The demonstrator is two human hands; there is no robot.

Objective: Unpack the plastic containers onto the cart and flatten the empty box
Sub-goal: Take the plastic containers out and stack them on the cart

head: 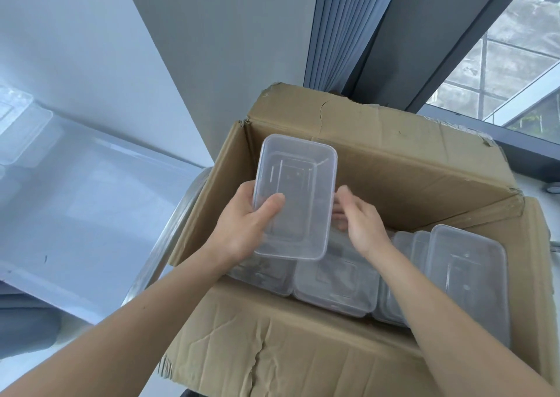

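Observation:
An open cardboard box [409, 166] with creased flaps fills the centre and right. Inside it lie several clear plastic containers [336, 284], some flat, some on edge at the right [466, 272]. My left hand [242, 226] grips a clear rectangular container [295, 193] by its lower left corner, thumb on top, holding it above the box. My right hand [360, 217] is at the container's right edge, fingers loosely bent behind it; whether they touch it I cannot tell.
A shiny pale cart surface [75, 199] stretches to the left, with a clear container [21, 126] at its far left edge. A curved metal rail [169, 233] runs along the box's left side. A window frame and dark blinds stand behind the box.

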